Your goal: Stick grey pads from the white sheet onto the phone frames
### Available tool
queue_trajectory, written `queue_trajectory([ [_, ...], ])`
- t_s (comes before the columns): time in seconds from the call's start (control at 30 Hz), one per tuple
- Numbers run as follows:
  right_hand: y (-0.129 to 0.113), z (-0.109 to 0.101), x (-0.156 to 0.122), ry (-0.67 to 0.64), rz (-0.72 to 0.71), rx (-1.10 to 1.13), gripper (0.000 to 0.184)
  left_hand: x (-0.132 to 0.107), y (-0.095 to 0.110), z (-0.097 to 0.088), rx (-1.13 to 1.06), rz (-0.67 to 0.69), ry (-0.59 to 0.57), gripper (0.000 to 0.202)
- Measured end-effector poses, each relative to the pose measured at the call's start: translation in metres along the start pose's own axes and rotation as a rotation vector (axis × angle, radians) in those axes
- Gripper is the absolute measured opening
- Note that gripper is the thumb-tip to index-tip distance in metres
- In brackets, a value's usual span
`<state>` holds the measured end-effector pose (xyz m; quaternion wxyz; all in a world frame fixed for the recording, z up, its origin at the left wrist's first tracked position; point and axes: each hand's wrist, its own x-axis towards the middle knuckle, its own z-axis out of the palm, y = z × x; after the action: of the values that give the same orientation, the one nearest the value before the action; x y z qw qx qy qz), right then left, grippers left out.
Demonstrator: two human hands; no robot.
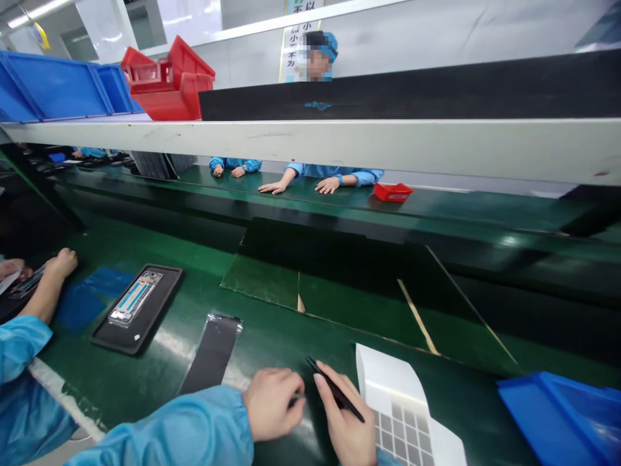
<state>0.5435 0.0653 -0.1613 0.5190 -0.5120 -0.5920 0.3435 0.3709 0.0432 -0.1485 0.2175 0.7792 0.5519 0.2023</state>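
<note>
My right hand (347,417) holds a pair of black tweezers (337,391), tips pointing up and left toward my left hand. My left hand (274,404) is closed, with a small dark piece showing between thumb and fingers; its kind is too small to tell. Right beside my right hand lies a white sheet (392,375) with rows of grey square stickers (402,430), partly covered by the hand. A dark grey strip (211,353) with clear film at its far end lies beyond my left sleeve.
A black tray (140,343) holds an opened phone-like device (136,298) at left, beside blue film (109,281) and a co-worker's hand (61,264). A blue bin (563,414) stands at right. Green panels (339,294) lie ahead, below a shelf (412,145). Other workers' hands (274,188) rest across.
</note>
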Motion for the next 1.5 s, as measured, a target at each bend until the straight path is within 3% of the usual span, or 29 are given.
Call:
queue_trajectory([
  [0.27,0.021,-0.001,0.002,-0.179,-0.07,-0.234,0.036,0.006,-0.005,0.016,-0.023,0.071,0.05,0.014],
  [0.47,0.02,0.0,0.002,-0.181,-0.117,-0.296,0.049,0.007,-0.005,0.015,-0.117,0.048,0.077,0.019],
  [0.67,0.012,-0.002,0.001,-0.309,-0.142,-0.267,0.054,0.009,-0.007,0.015,-0.195,-0.01,0.105,0.024],
  [0.93,-0.008,0.001,-0.001,-0.397,-0.219,-0.237,0.058,0.003,-0.008,0.004,-0.085,0.086,0.0,0.003],
  [1.17,-0.002,-0.002,-0.002,-0.353,-0.15,-0.23,0.039,0.003,-0.004,-0.001,-0.008,0.105,-0.016,0.005],
  [1.37,0.013,-0.002,0.005,-0.297,-0.117,-0.196,0.05,0.012,-0.005,-0.006,0.037,0.095,-0.029,0.013],
  [1.5,0.014,-0.004,0.006,-0.312,-0.112,-0.232,0.042,0.011,-0.003,-0.005,0.009,0.066,-0.031,0.019],
])
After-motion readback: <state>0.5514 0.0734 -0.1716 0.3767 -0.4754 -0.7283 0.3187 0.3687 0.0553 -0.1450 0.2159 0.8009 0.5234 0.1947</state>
